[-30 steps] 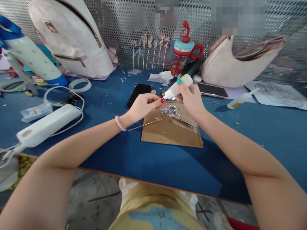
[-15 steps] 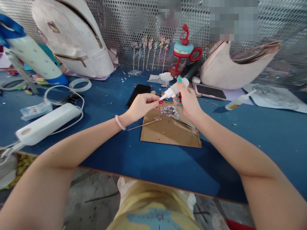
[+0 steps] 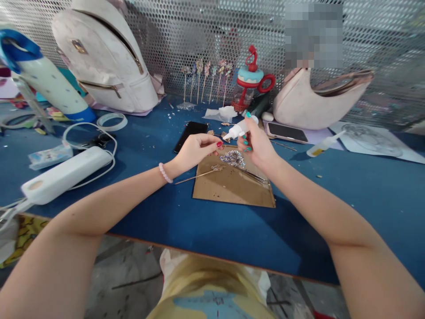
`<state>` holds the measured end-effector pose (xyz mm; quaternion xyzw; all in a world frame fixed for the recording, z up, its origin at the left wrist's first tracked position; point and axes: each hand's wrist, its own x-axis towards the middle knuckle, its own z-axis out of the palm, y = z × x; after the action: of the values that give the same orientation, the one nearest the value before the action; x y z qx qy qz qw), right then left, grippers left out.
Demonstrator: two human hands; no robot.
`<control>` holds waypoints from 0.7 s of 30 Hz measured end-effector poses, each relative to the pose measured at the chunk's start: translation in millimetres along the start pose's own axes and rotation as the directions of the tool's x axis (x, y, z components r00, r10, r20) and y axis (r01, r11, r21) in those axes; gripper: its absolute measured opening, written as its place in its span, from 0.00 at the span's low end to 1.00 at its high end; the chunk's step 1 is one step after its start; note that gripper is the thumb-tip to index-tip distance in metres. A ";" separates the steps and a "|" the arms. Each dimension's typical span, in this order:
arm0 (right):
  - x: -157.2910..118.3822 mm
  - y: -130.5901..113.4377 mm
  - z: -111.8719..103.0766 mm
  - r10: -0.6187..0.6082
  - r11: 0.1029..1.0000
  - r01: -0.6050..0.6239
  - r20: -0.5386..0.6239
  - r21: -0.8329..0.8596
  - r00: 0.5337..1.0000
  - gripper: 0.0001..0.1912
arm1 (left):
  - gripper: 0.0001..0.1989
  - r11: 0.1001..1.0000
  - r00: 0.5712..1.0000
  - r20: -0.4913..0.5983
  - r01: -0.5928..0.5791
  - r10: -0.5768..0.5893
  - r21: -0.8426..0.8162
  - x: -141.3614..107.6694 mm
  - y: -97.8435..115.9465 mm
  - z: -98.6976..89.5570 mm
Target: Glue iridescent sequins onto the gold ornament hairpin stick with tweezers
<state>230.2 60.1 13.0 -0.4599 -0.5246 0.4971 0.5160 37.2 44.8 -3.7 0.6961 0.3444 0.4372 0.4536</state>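
My right hand [image 3: 257,144] is wrapped round a white glue bottle [image 3: 241,127], its nozzle tilted down to the left. Close to the nozzle tip, my left hand [image 3: 199,149] has its thumb and fingers pinched together; whatever it grips is too small to make out. Under both hands lies a brown cardboard sheet [image 3: 232,195]. On it are a pile of shiny gems [image 3: 233,158], metal tweezers [image 3: 256,177] and a thin stick [image 3: 195,177] with a decorated end.
A black phone [image 3: 191,136] lies behind my left hand. Several decorated sticks [image 3: 206,82] stand at the back beside a red and blue cup [image 3: 250,77]. Another glue bottle [image 3: 323,145] stands at the right. A white power strip [image 3: 68,175] lies left.
The glue nozzle has drawn slightly away from my left fingertips, which have turned a little. The camera view has shifted slightly.
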 end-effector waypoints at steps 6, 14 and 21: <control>-3.1 1.0 2.5 -0.069 0.997 0.068 -0.041 -0.020 0.997 0.27 | 0.10 1.000 1.000 0.001 0.006 -0.006 0.028 0.0 0.9 0.0; -4.5 1.2 2.6 -0.092 0.996 0.092 -0.030 0.011 0.995 0.27 | 0.07 1.000 1.000 -0.001 -0.007 0.007 -0.013 -1.1 1.8 0.6; -3.6 1.2 2.3 -0.091 0.996 0.091 -0.033 0.009 0.995 0.25 | 0.07 0.999 0.999 -0.018 0.036 -0.037 -0.034 -1.3 7.9 1.2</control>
<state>227.9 56.5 11.6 -0.4410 -0.5339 0.4681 0.5489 38.4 40.5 3.0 0.6779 0.3540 0.4409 0.4699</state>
